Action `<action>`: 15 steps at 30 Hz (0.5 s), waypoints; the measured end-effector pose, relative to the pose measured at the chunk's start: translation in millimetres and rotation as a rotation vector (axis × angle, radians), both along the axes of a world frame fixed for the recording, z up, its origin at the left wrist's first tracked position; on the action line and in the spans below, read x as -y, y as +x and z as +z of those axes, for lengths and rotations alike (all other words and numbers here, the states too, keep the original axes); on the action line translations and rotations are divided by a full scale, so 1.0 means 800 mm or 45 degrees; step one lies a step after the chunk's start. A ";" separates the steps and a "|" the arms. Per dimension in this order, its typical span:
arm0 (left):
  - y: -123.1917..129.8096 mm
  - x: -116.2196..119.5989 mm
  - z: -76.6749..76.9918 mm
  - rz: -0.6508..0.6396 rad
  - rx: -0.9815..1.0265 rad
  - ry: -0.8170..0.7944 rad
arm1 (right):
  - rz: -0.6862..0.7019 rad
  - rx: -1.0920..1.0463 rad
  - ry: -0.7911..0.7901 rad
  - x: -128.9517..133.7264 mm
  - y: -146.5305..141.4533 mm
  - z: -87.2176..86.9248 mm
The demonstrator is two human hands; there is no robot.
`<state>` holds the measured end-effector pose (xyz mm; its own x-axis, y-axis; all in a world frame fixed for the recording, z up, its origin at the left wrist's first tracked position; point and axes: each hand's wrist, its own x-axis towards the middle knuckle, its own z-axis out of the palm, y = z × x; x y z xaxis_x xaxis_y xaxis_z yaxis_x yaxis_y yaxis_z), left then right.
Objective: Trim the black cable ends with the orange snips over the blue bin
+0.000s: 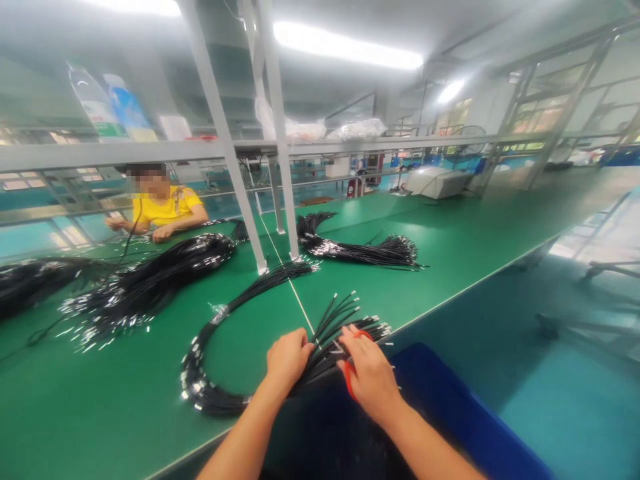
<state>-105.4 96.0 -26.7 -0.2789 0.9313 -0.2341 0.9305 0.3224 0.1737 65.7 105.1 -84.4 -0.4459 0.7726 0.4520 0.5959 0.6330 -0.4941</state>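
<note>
A curved bundle of black cables [220,402] with silvery tips lies along the near edge of the green table. My left hand [289,360] is closed round the bundle near its right end, where several loose cable ends fan upward. In my right hand [369,373] is a pair of scissors [349,388] with red handles, its fingers through the loops. The blades [338,347] point left over the cables, close to my left hand. Whether they touch a cable I cannot tell. A clear tie or wrap [219,312] circles the bundle farther along.
More black cable bundles [360,252] lie beyond the posts and a large pile [165,273] at left. Metal posts [280,133] rise from the table to a shelf [400,142]. A blue bin [450,413] stands below the table edge. A person in yellow [167,210] sits across.
</note>
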 end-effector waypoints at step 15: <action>0.082 0.056 -0.038 -0.633 -0.148 0.511 | -0.375 -0.750 -0.712 0.050 0.100 0.039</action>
